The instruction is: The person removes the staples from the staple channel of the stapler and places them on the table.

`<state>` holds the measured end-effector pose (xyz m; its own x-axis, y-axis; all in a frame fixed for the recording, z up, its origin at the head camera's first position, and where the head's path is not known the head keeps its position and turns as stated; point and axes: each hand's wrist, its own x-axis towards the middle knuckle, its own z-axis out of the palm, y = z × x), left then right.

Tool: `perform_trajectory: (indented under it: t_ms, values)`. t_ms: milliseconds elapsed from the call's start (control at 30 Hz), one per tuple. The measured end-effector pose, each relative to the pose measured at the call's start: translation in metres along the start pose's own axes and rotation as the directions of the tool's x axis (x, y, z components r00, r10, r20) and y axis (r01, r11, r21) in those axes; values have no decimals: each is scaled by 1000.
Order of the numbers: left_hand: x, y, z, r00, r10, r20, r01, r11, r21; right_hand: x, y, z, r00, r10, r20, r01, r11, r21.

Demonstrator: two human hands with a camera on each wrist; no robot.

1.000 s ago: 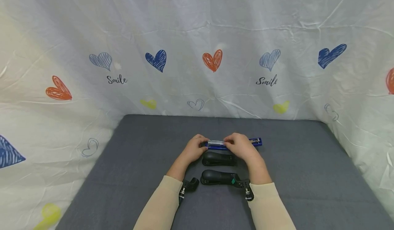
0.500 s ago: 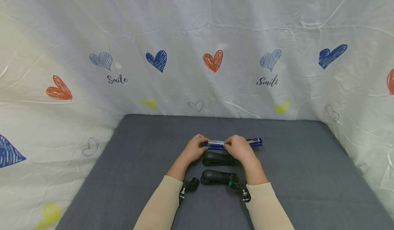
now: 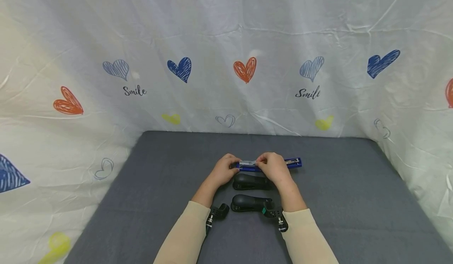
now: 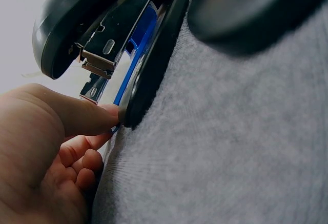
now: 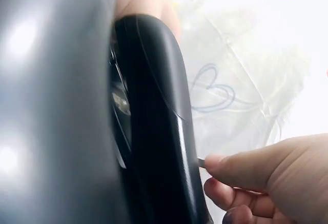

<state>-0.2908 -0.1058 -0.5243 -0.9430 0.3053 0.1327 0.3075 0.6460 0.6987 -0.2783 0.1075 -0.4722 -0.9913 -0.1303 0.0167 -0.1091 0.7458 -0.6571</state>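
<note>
A blue stapler [image 3: 295,162] lies opened out flat, its metal magazine facing up. My left hand [image 3: 223,171] pinches its left end between thumb and fingers; in the left wrist view a blue edge [image 4: 134,62] shows at the thumb tip, behind a black stapler. Over the magazine, my right hand [image 3: 274,169] pinches a thin silvery strip that looks like a row of staples [image 5: 201,163]. Only a short end of it sticks out from the thumb in the right wrist view; the rest is hidden by the black stapler.
Two black staplers lie closer to me, one [image 3: 250,182] just in front of the blue one and another [image 3: 249,203] nearer, below the right wrist camera. A grey cloth [image 3: 170,177] covers the table. Behind it hangs a white curtain [image 3: 212,32] with hearts.
My right hand has shifted slightly left along the blue stapler, and the silvery strip now looks tilted at its right end. My left hand keeps its place on the stapler's left end.
</note>
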Motion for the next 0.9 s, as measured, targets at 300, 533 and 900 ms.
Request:
perform_trajectory:
  t_ms: [300, 533, 900]
  values:
    - [-1, 0, 1, 1000, -11, 7, 11, 1000, -9, 3, 1, 8, 999, -37, -30, 39, 996, 80]
    - [0, 0, 0, 1000, -8, 4, 8, 1000, -11, 4, 1, 7, 999, -42, -9, 43, 995, 94]
    - [-1, 0, 1, 1000, 4, -1, -4, 1000, -7, 1, 2, 1, 1000, -19, -16, 20, 994, 112]
